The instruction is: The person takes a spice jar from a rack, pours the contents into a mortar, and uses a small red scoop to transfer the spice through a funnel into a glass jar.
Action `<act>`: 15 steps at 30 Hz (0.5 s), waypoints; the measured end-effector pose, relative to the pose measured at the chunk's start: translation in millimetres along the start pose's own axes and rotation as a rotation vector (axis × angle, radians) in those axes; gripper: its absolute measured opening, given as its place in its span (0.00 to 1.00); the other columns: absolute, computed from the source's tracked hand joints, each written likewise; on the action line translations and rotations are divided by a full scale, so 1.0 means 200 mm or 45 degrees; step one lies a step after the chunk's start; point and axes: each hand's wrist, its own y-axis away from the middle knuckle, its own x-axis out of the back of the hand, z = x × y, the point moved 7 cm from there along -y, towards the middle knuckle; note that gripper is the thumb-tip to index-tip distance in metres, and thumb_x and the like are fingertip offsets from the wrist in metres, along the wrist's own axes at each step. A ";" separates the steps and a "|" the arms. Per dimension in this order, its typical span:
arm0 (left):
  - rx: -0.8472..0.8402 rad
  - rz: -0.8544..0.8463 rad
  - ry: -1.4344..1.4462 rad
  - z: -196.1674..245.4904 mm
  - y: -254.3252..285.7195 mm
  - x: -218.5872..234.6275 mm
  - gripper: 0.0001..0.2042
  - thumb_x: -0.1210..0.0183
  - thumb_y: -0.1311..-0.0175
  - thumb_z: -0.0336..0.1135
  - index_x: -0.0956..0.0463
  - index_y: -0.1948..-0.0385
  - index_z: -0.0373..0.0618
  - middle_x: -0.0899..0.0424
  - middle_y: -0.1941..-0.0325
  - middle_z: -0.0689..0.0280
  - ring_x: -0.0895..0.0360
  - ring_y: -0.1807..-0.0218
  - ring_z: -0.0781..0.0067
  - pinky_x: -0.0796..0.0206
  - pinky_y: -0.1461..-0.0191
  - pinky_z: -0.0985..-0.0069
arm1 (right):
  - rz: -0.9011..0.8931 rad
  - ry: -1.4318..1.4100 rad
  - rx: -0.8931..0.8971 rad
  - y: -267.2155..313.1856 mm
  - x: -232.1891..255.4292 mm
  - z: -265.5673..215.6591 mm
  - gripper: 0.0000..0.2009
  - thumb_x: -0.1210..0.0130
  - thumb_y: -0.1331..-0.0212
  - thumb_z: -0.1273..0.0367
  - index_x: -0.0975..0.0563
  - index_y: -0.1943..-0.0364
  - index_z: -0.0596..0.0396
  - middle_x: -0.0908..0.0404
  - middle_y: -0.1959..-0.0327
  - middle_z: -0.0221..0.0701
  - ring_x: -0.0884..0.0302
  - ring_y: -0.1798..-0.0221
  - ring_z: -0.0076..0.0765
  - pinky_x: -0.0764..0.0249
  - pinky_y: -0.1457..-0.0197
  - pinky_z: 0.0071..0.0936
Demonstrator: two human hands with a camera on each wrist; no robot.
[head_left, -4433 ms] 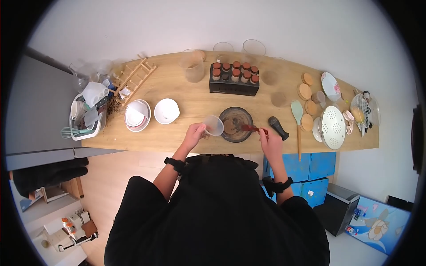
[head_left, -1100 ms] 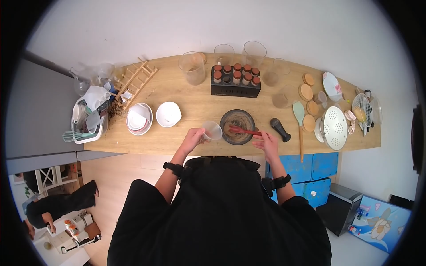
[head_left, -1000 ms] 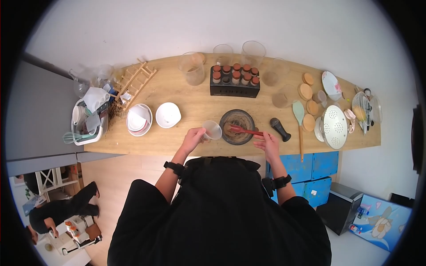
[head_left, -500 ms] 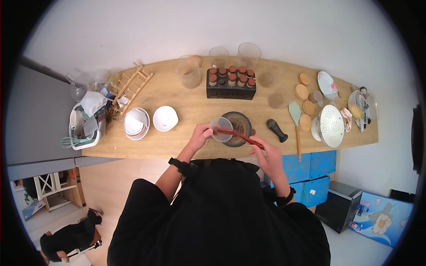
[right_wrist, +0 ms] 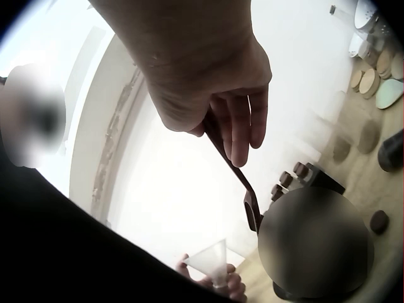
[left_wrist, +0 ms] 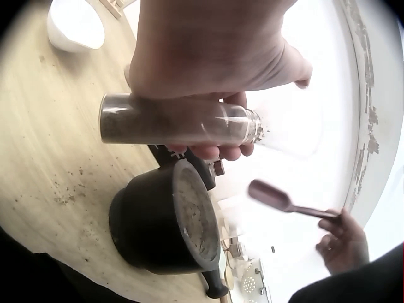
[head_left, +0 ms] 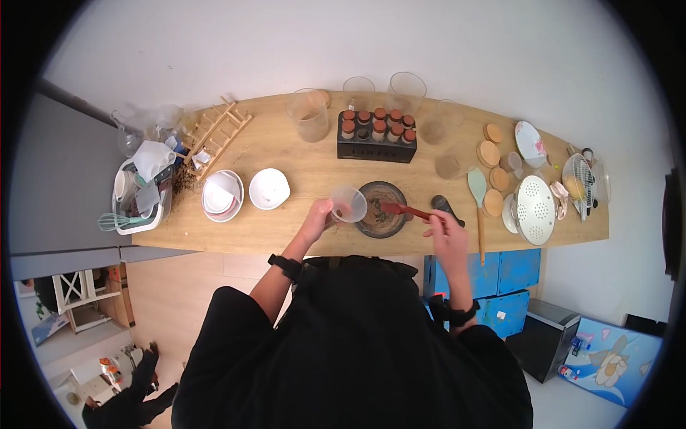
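My left hand (head_left: 314, 223) grips a clear glass vial (left_wrist: 167, 121) with brown powder inside. A translucent funnel (head_left: 349, 204) sits at the vial's mouth, just left of the black mortar (head_left: 382, 231). Brown ground matter lies in the mortar's bowl. With the fingers of my right hand (head_left: 449, 239) I hold a dark red scoop (head_left: 409, 210) by its handle; its head overlaps the mortar in the head view. From the left wrist, the scoop shows apart from the mortar's rim. The black pestle (head_left: 443, 204) lies right of the mortar, partly behind my right hand's side.
A black rack of red-capped vials (head_left: 377, 148) stands behind the mortar. White bowls (head_left: 269, 189) are on the left. To the right lie a green spatula (head_left: 477, 187), wooden lids (head_left: 493, 203) and a white colander (head_left: 534, 210). Another person (head_left: 136, 400) is behind, lower left.
The scoop went from the mortar to over the funnel half a second ago, and is now back over the mortar to the right. The funnel and vial shifted slightly left again.
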 end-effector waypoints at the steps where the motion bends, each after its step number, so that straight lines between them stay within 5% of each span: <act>1: -0.033 0.045 -0.099 0.01 0.01 0.01 0.28 0.57 0.38 0.57 0.23 0.67 0.33 0.21 0.69 0.61 0.26 0.69 0.73 0.34 0.63 0.75 | 0.004 0.000 0.000 -0.01 -0.04 0.08 0.09 0.52 0.38 0.73 0.25 0.56 0.60 0.18 0.68 0.36 0.20 0.72 0.26 0.26 0.68 0.21; 3: -0.065 0.092 -0.201 0.04 0.03 0.02 0.29 0.56 0.39 0.58 0.23 0.67 0.33 0.21 0.70 0.62 0.27 0.68 0.73 0.34 0.63 0.75 | -0.047 0.368 0.150 -0.02 -0.15 0.18 0.08 0.47 0.41 0.70 0.24 0.58 0.54 0.18 0.66 0.36 0.19 0.71 0.36 0.25 0.69 0.26; 9: -0.235 0.106 -0.376 0.13 0.06 0.02 0.31 0.50 0.45 0.62 0.22 0.66 0.34 0.20 0.70 0.64 0.27 0.66 0.75 0.36 0.60 0.79 | -0.136 0.516 0.581 0.00 -0.30 0.14 0.10 0.44 0.44 0.68 0.23 0.59 0.51 0.19 0.66 0.33 0.20 0.68 0.40 0.25 0.69 0.30; 15: -0.355 0.170 -0.537 0.16 0.06 0.00 0.31 0.46 0.49 0.63 0.22 0.64 0.36 0.20 0.72 0.63 0.26 0.69 0.74 0.36 0.64 0.77 | -0.157 0.525 0.614 0.02 -0.29 0.11 0.09 0.44 0.44 0.68 0.23 0.59 0.50 0.19 0.66 0.32 0.20 0.68 0.39 0.26 0.70 0.30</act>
